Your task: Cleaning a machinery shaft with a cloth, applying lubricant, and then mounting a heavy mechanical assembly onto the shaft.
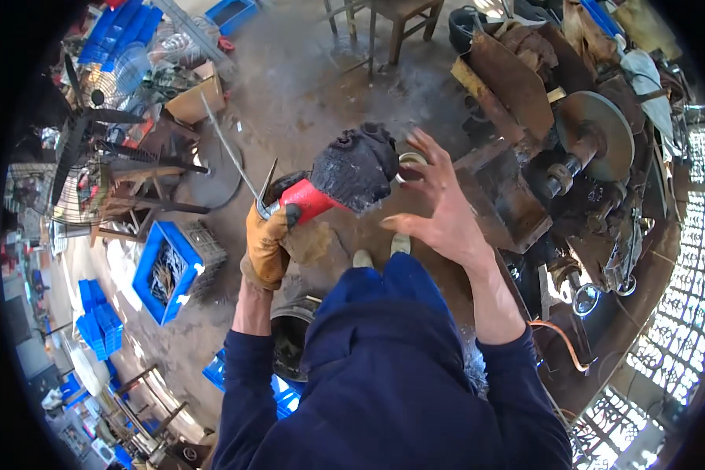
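Note:
My left hand (pixel 268 243), in a tan work glove, is closed round the red end of a crumpled black thing (pixel 356 168), which looks like a dirty work glove with a red cuff (pixel 305 201). A long thin metal rod (pixel 229 149) and a shorter pointed piece (pixel 270 176) also stick out from this hand; I cannot tell whether they are joined. To the right of the black part, my bare right hand (pixel 439 207) has its fingers spread and curved toward it. A pale round rim (pixel 412 166) shows behind its fingers; whether it touches them is unclear.
At right, a machine carries a large round disc (pixel 607 135) on a shaft, with rusty plates (pixel 517 86) beyond. Left are a fan (pixel 86 117), a blue crate of metal pieces (pixel 164 274) and blue bins (pixel 98 321). A dark bucket (pixel 290 333) stands by my legs; a wooden chair (pixel 403 19) stands ahead.

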Action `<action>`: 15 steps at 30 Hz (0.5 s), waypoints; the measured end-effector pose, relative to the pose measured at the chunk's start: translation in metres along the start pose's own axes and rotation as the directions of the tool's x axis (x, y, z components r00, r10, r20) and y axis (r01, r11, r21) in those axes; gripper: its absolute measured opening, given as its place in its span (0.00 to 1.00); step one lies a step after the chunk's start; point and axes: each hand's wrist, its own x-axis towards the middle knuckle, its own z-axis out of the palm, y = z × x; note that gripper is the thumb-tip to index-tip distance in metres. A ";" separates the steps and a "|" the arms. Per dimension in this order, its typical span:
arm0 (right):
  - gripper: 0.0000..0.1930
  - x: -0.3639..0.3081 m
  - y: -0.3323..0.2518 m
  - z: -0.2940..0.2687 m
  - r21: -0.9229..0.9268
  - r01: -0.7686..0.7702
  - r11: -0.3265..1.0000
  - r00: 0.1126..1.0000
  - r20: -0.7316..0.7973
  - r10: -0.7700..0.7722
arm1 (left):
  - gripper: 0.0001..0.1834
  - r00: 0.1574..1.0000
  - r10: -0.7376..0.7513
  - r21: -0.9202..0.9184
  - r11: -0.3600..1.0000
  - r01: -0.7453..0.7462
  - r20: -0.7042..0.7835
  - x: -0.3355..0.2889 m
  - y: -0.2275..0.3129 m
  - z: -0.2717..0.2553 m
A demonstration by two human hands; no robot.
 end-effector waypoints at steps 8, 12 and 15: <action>0.53 0.005 0.020 -0.025 -0.547 0.432 0.717 0.896 0.353 -0.271 | 0.38 0.984 -0.179 0.070 0.981 0.178 0.005 -0.023 0.024 0.028; 0.59 -0.005 0.023 -0.035 -0.244 0.358 0.901 0.883 0.400 -0.243 | 0.38 0.974 -0.196 0.071 0.980 0.188 0.116 -0.015 0.011 0.028; 0.56 -0.006 0.001 -0.053 -0.174 0.304 0.937 0.887 0.410 -0.212 | 0.35 0.963 -0.208 0.097 0.976 0.193 0.174 0.000 0.014 0.036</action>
